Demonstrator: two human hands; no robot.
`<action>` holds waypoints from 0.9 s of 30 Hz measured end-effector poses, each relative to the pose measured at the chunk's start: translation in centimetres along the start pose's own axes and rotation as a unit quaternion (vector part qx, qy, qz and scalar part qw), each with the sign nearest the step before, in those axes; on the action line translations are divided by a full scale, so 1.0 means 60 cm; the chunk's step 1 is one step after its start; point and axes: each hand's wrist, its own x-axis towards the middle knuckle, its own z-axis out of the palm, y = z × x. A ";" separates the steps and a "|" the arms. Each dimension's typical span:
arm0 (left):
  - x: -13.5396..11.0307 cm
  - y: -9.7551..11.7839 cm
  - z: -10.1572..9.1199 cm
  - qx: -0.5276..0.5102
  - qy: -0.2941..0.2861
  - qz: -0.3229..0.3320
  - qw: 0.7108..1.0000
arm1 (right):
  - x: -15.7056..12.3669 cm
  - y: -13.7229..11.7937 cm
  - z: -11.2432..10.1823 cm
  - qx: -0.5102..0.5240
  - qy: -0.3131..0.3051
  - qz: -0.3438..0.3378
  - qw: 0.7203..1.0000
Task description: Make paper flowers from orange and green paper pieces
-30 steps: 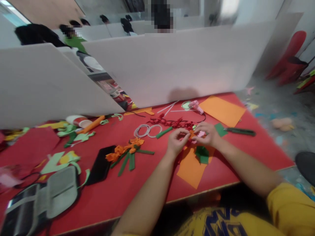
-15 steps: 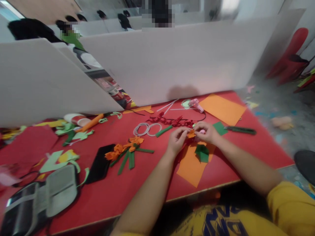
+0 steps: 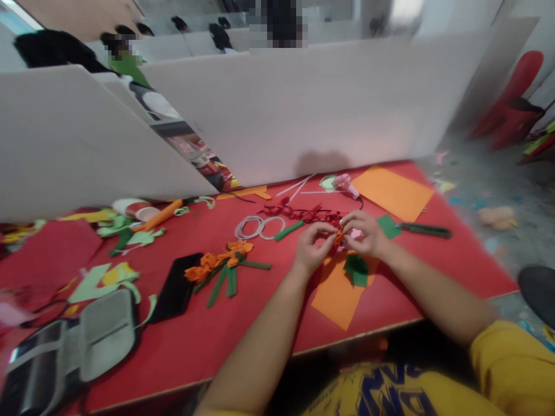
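Between the fingertips of my left hand [image 3: 313,247] and my right hand [image 3: 365,232] is a small orange paper flower [image 3: 339,237], pinched from both sides. My fingers cover much of it. Just below my hands lies an orange sheet [image 3: 338,294] with a dark green folded paper piece [image 3: 357,270] on top. Behind my hands a row of red paper flowers [image 3: 310,214] stretches to the left. Further left, finished-looking orange flowers [image 3: 208,267] rest beside green strips [image 3: 232,282]. A green square [image 3: 389,226] sits just right of my right hand.
On the red table [image 3: 269,312] are a utility knife [image 3: 422,230], a pink glue gun [image 3: 346,185], a larger orange sheet [image 3: 392,192], wire coils [image 3: 249,228], a black phone [image 3: 177,289] and an open grey case [image 3: 108,329]. A white partition [image 3: 303,110] stands behind.
The fingers of both hands have shifted slightly on the orange flower, and less of it shows now. My left fingers are more arched. Everything else on the table stays put.
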 end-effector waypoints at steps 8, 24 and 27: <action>-0.011 0.009 0.017 -0.063 0.011 -0.061 0.996 | -0.009 0.013 0.013 0.048 0.025 0.078 0.996; -0.009 0.009 0.027 -0.089 0.080 -0.086 0.989 | -0.020 0.024 0.030 0.365 0.030 0.359 0.858; -0.007 0.012 0.024 -0.052 0.077 -0.047 0.995 | -0.020 0.021 0.031 0.385 0.042 0.370 0.845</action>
